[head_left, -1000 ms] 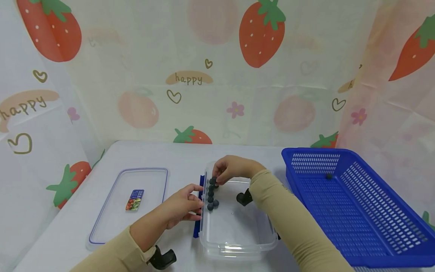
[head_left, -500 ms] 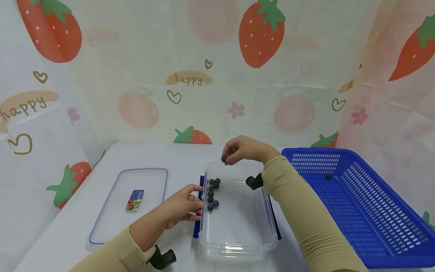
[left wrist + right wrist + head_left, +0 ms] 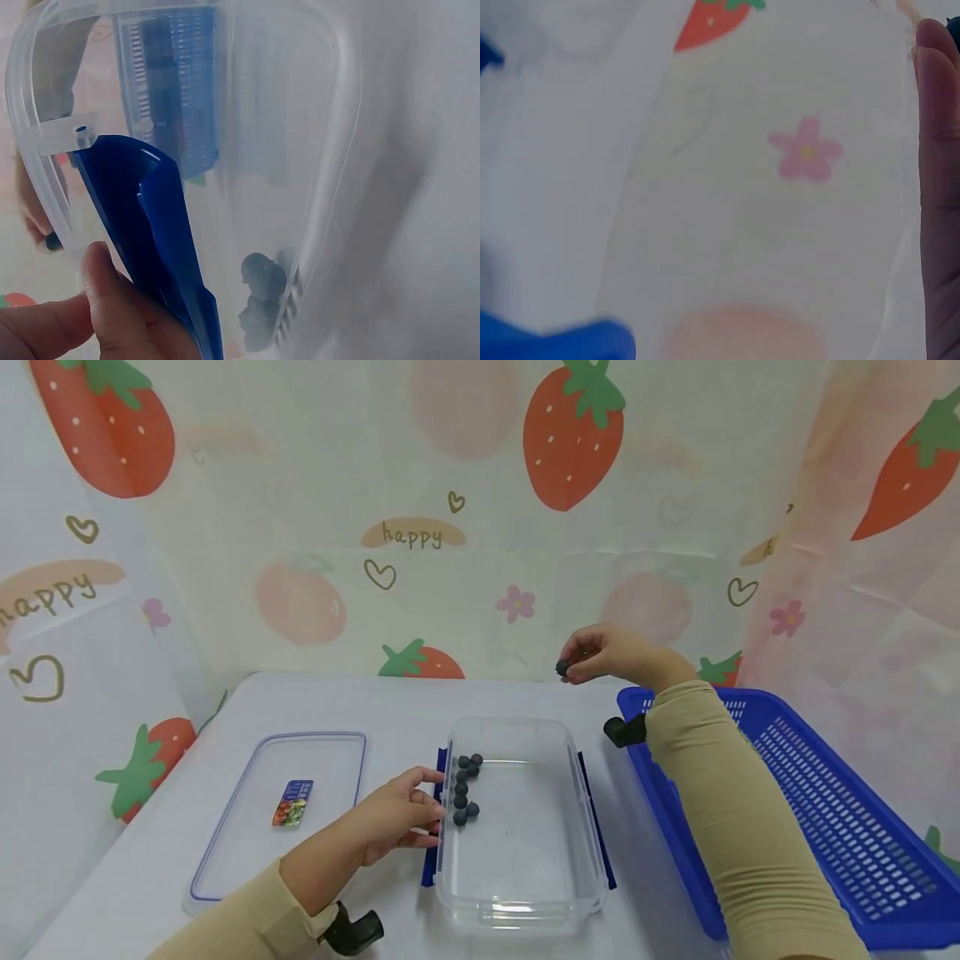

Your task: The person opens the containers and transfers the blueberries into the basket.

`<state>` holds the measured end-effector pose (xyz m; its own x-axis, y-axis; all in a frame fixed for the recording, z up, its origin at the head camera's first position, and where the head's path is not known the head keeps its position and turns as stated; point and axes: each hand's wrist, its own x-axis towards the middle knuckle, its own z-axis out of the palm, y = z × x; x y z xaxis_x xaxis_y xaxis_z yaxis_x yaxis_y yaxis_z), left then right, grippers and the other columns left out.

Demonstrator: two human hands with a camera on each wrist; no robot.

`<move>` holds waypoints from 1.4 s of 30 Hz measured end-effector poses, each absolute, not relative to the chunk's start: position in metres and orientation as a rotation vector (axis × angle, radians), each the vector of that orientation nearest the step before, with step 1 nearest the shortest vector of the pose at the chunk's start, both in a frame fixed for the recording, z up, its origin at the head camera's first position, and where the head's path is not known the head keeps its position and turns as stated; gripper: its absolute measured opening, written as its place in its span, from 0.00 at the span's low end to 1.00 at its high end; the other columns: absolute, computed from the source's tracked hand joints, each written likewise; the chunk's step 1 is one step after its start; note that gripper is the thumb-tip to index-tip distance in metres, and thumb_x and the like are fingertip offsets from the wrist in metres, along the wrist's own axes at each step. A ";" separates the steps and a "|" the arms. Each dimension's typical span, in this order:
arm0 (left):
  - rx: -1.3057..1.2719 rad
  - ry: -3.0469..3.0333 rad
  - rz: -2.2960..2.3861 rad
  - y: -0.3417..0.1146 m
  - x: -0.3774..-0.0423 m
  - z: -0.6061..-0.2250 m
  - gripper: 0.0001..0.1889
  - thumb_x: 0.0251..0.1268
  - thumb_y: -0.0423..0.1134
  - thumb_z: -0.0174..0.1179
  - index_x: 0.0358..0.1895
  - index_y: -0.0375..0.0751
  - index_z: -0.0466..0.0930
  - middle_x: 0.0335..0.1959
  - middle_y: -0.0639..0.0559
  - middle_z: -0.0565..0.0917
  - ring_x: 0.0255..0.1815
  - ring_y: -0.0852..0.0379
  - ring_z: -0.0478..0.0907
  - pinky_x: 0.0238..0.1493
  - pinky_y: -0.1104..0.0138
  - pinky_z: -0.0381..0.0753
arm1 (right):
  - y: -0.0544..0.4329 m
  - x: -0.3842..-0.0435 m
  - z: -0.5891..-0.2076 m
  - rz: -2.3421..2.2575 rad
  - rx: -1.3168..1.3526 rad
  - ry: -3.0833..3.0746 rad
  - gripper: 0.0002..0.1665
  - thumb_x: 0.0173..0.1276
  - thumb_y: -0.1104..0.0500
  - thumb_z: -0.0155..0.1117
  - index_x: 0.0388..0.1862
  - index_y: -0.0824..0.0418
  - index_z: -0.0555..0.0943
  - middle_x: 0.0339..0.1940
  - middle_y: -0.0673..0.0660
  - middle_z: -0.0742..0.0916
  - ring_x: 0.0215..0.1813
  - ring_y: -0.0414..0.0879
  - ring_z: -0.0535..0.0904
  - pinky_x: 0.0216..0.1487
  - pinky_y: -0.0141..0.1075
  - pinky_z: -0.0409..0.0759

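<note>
Several blueberries (image 3: 461, 789) lie in a loose line along the left side of a clear plastic container (image 3: 525, 843) in the head view. Against that side, my left hand (image 3: 393, 814) touches the container near its blue side latch (image 3: 157, 225), fingers extended. Through the clear wall in the left wrist view, the berries look like dark blurred shapes. Raised beyond the container's far right corner, my right hand (image 3: 618, 656) pinches one blueberry (image 3: 562, 667) between thumb and fingertips. Only part of that hand shows at the right wrist view's edge.
To the right stands a blue perforated basket (image 3: 712, 910), partly hidden by the right sleeve (image 3: 750, 827). A clear lid (image 3: 232, 860) with a colourful label (image 3: 292, 802) lies at the left on the white table (image 3: 405, 702). A strawberry-print curtain (image 3: 315, 485) hangs behind.
The right hand has lifted a blueberry out of the container and moved up and right with it. The left hand stays at the container's side.
</note>
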<state>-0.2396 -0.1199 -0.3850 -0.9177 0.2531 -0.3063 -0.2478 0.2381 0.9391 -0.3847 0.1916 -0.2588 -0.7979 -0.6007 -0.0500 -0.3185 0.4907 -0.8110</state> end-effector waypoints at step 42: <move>-0.018 2.101 1.713 -0.119 -0.243 -0.381 0.25 0.63 0.30 0.54 0.62 0.44 0.59 0.38 0.43 0.75 0.37 0.52 0.76 0.37 0.62 0.83 | 0.320 -0.399 -0.313 -1.350 -0.223 2.294 0.15 0.64 0.71 0.54 0.48 0.78 0.67 0.37 0.59 0.82 0.42 0.47 0.81 0.50 0.40 0.79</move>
<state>-0.2425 -0.1187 -0.3809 -0.9084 0.2545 -0.3316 -0.2736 0.2377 0.9320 -0.3991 0.3199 -0.3126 -0.8781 -0.3647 -0.3099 0.0938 0.5037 -0.8588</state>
